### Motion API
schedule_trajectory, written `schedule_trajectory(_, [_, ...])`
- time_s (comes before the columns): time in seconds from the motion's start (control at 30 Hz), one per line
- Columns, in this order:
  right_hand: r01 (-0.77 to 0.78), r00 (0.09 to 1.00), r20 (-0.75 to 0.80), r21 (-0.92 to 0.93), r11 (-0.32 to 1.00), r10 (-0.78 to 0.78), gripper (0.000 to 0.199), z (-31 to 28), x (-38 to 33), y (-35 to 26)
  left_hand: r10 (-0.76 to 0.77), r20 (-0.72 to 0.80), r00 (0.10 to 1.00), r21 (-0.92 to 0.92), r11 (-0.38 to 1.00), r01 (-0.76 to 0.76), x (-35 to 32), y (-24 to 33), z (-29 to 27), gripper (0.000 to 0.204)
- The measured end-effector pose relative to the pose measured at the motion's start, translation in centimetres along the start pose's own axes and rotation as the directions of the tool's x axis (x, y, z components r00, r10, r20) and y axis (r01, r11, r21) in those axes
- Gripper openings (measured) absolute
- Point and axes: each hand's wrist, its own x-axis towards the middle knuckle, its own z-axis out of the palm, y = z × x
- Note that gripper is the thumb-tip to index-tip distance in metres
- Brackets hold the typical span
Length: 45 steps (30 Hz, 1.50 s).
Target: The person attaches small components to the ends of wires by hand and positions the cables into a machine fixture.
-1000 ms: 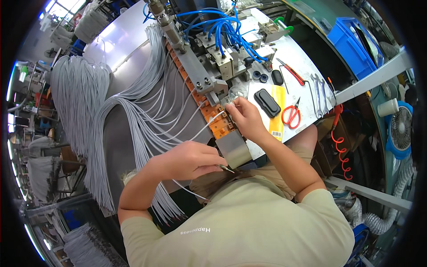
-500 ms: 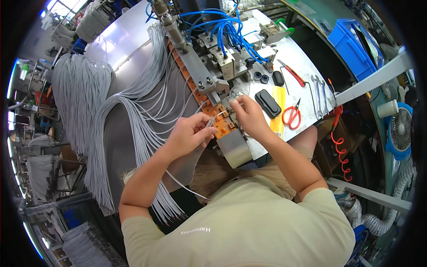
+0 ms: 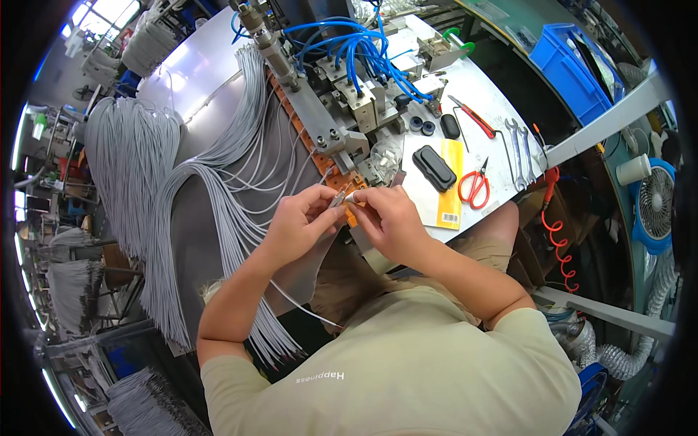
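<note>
My left hand [image 3: 302, 220] is closed in a pinch on a grey cable's end, where a small silvery tip [image 3: 338, 198] shows between thumb and finger. Right beside it, my right hand [image 3: 392, 224] pinches a small white piece [image 3: 350, 197]. The fingertips of both hands almost meet; whether the two parts touch is too small to tell. Just under the hands runs a fixture strip with orange blocks [image 3: 313, 145], partly hidden by my fingers. Grey cables [image 3: 225, 218] lead from the strip and hang in a thick bundle to the left.
A metal press with blue air hoses [image 3: 356, 47] stands beyond my hands. On the white table lie a black case [image 3: 435, 168], a yellow booklet [image 3: 452, 207], red scissors [image 3: 475, 189], a red-handled knife [image 3: 476, 122] and spanners [image 3: 520, 152]. A clear dish [image 3: 385, 160] sits beside the strip.
My right hand has come from beside the clear dish down and left to my left hand. The white piece now shows at its fingertips. My left hand has shifted slightly left.
</note>
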Motion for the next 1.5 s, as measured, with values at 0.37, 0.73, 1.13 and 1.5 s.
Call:
schedule_trajectory(0.37, [-0.366,0.929,0.218,0.407,0.837,0.3,0.014,-0.2,0.6,-0.4,0.04,0.057,0.998,0.137,0.99,-0.047,-0.2,0.1,-0.6,0.013])
schedule_trajectory(0.73, [0.08,0.985,0.134,0.191,0.978,-0.106,0.008,-0.7,0.8,2.0,-0.056,0.134,0.989,-0.025,0.998,0.06,-0.3,0.2,-0.8,0.013])
schedule_trajectory(1.13, [-0.444,0.884,0.045,0.393,0.805,0.466,0.017,1.2,0.8,5.7,-0.096,0.08,0.992,0.255,0.964,0.073,-1.3,3.0,-0.7,0.02])
schedule_trajectory(1.5, [-0.676,0.729,0.364,0.515,0.526,0.58,0.022,0.8,2.0,6.7,0.416,0.125,0.901,0.618,0.677,-0.399,-0.4,0.4,0.2,0.013])
